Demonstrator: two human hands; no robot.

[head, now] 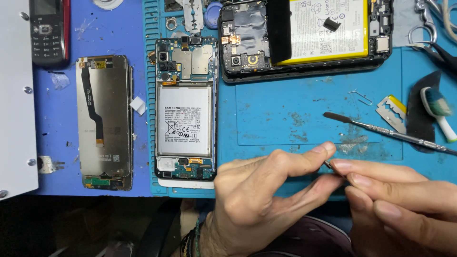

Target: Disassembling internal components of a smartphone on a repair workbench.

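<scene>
Down at the near edge of the desk point(57, 157), the left hand point(266, 195) and the right hand point(404, 200) meet, fingertips pinched together on a small dark part point(328, 165), too small to make out, held just above the blue work mat point(285, 114). Both hands are narrowed to a tight pinch on it, the left thumb and forefinger closing from one side, the right fingers from the other. The left wrist wears beaded bracelets point(190, 240). The mat is scuffed and smeared with grey marks in the middle. Just left of the hands lies an opened phone point(185, 107) with its white battery showing, upright along the mat's left part. Further left, off the mat on the blue desk top, a loose screen panel point(104, 121) lies face down with its black ribbon cable showing, and above it an old keypad phone point(47, 31). At the far edge of the mat sits a second opened phone point(304, 35), with a yellow-edged battery. To the right lie a thin metal prying tool point(390, 133), a razor blade point(391, 113), a bent wire clip point(361, 97) and a toothbrush point(438, 112) on a black scrap; scissors point(428, 33) show at the top right corner. A white panel point(16, 95) covers the desk's left edge.
</scene>
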